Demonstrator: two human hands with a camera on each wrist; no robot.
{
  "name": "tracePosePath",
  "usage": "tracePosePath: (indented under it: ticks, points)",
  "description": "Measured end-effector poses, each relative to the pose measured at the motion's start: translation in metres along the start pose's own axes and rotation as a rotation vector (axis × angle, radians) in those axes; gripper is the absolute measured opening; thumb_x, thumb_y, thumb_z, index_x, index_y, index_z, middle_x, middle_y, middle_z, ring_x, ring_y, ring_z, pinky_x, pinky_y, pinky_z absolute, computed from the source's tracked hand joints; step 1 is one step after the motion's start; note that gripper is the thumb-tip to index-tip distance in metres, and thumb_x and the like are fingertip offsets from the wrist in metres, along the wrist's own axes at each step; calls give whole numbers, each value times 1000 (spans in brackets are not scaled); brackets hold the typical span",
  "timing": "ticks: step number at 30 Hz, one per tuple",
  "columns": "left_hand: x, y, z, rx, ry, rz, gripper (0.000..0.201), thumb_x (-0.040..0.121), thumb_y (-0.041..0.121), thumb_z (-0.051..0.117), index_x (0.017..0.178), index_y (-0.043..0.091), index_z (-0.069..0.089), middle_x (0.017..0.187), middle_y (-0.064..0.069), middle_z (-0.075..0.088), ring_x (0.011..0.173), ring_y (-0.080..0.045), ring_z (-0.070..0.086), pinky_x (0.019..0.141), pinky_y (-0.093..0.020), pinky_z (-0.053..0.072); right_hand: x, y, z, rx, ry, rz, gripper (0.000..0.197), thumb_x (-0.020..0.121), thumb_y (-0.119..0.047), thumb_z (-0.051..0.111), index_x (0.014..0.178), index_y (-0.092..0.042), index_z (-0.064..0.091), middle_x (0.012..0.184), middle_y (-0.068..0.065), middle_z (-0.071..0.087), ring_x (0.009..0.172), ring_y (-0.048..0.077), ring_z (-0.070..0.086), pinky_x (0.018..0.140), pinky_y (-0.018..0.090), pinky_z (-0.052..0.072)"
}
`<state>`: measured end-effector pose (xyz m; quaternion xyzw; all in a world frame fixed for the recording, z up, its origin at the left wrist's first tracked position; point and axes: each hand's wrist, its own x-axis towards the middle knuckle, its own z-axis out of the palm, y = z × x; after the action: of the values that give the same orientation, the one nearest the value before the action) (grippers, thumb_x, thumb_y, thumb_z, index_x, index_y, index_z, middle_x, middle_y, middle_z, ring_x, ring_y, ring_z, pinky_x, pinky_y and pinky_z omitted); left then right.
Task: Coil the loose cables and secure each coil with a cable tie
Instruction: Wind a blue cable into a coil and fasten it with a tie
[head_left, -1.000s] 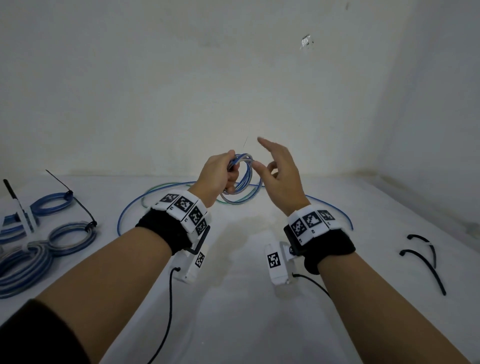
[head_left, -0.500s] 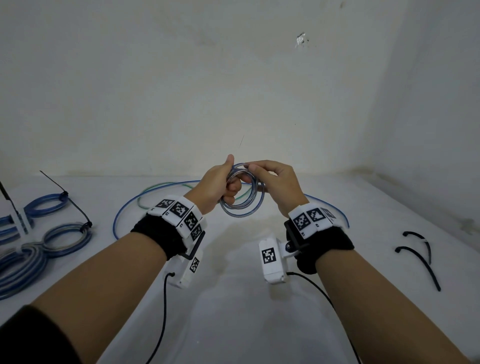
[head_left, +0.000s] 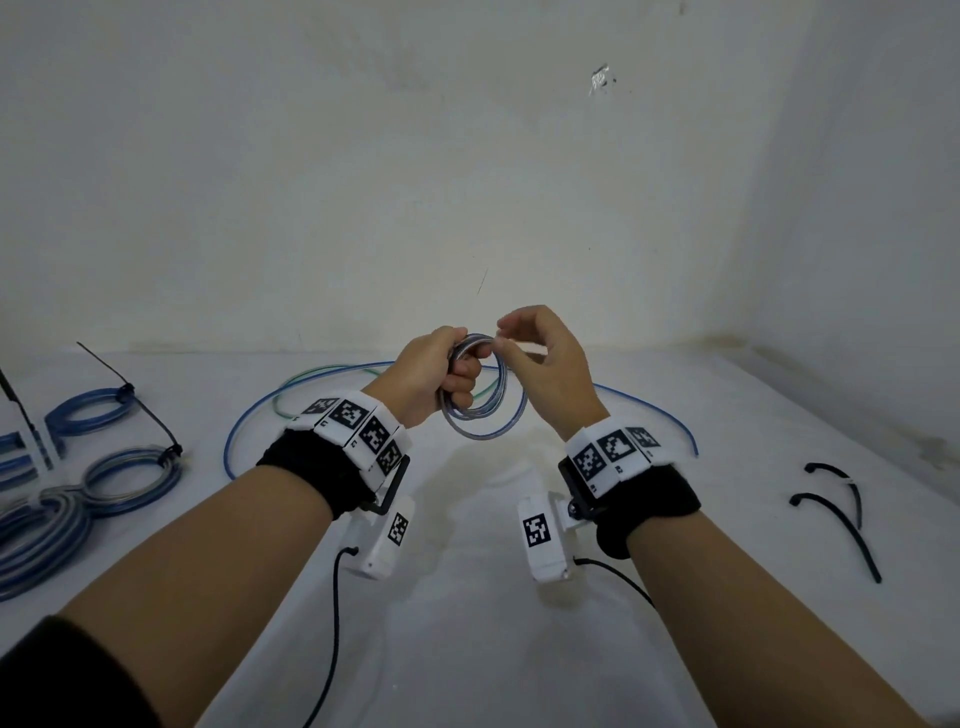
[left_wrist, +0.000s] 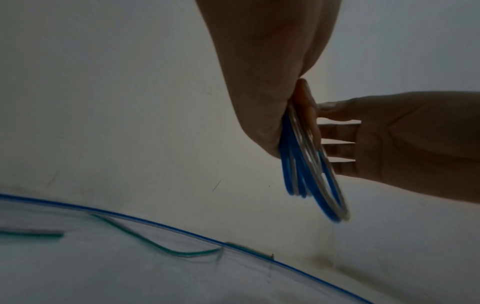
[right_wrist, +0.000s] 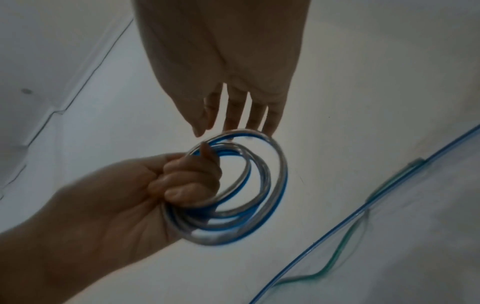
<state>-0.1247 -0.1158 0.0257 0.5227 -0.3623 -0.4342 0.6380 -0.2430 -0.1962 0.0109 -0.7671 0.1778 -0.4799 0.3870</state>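
A coil of blue-and-clear cable (head_left: 483, 418) hangs in the air in front of me, above the table. My left hand (head_left: 460, 374) grips its left side in a fist, the loops running through the curled fingers (right_wrist: 187, 181). My right hand (head_left: 503, 340) is at the top of the coil, and its nearly straight fingertips (right_wrist: 255, 125) just touch the outer loop without closing round it. In the left wrist view the coil (left_wrist: 311, 176) is seen edge-on under the thumb. A long blue cable (head_left: 244, 431) and a green one (head_left: 322, 371) lie loose on the table behind.
Tied blue coils (head_left: 130, 480) (head_left: 88, 410) with black ties lie at the table's left, beside a bigger coil (head_left: 31, 535). Two black cable ties (head_left: 844, 527) (head_left: 839, 473) lie at the right. White walls close the table's back and right.
My right hand, raised with spread fingers a second ago, came down onto the coil and now sits at its top with loosened fingers. The left hand has kept its grip.
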Motion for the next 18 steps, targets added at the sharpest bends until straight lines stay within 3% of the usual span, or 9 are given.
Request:
tracePosePath:
  ticks: [2, 5, 8, 11, 14, 18]
  points:
    - [0, 1, 1, -65, -2, -16, 36, 99, 19, 26, 77, 9, 52, 51, 3, 34, 42, -9, 24, 46, -21, 29, -4, 0, 4, -108, 48, -99, 10, 81, -19, 70, 85, -24, 62, 96, -6, 55, 96, 9, 52, 84, 21, 42]
    - [2, -1, 1, -151, 20, -5, 31, 100, 18, 27, 82, 9, 51, 56, 1, 39, 44, -10, 30, 50, -24, 35, -9, -4, 7, -74, 35, -127, 13, 78, -19, 74, 75, -17, 61, 79, -4, 56, 70, 4, 49, 66, 11, 36]
    - [3, 0, -1, -249, 57, 11, 31, 100, 17, 28, 78, 9, 48, 55, 1, 39, 44, -10, 33, 49, -21, 37, -17, -2, 9, -53, -46, -41, 28, 76, -31, 77, 77, -12, 55, 77, -2, 59, 58, 7, 42, 57, 16, 36]
    - [3, 2, -3, -305, 72, 41, 29, 98, 14, 26, 78, 10, 46, 57, 1, 39, 45, -10, 34, 49, -21, 36, -24, 7, 9, -180, -179, -7, 31, 73, -33, 79, 84, -16, 56, 87, -5, 60, 58, 7, 43, 57, 13, 36]
    - [4, -1, -3, -355, 97, 65, 29, 98, 13, 26, 76, 11, 45, 57, 1, 39, 45, -11, 35, 53, -26, 36, -22, 13, 10, -356, -208, -95, 22, 77, -19, 75, 90, -13, 59, 92, -3, 56, 64, 7, 48, 63, 11, 37]
    - [6, 0, -3, -403, 83, 98, 30, 98, 14, 25, 75, 11, 45, 56, 2, 42, 45, -11, 37, 57, -26, 36, -22, 15, 14, -414, -216, -163, 9, 82, -14, 68, 85, -7, 62, 85, 3, 58, 69, 15, 51, 67, 23, 40]
